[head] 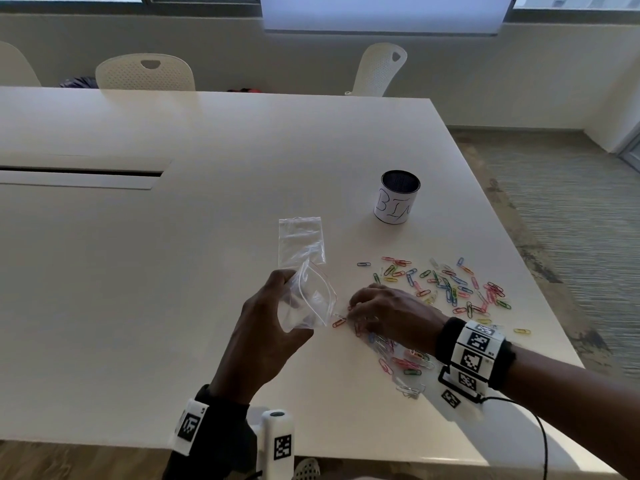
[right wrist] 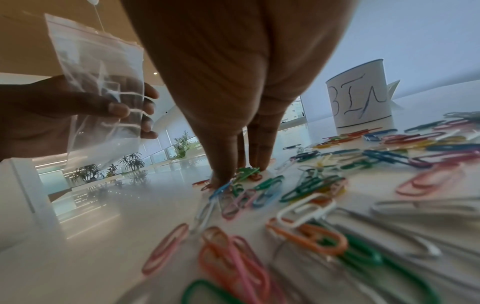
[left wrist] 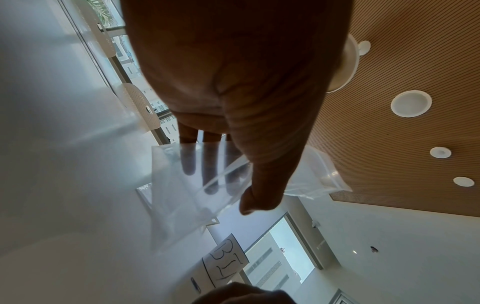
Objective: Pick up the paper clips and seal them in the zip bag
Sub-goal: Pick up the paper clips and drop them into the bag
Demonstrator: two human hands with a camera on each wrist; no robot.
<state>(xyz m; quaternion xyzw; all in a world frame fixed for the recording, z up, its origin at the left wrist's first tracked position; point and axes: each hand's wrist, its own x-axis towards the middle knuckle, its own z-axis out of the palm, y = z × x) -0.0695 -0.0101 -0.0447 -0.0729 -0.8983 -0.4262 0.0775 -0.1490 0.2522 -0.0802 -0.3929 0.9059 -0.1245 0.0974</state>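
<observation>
Left hand (head: 266,327) holds zip bag (head: 311,296) beside paper clips (head: 450,289)

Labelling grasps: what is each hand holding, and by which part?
Left hand pinches the zip bag mid-body, thumb against fingers. Right hand touches paper clips; hold unclear.

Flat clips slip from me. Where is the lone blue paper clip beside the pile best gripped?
Probably from above, pinching the blue paper clip across its long sides: it lies flat on the table, apart from the pile.
</observation>
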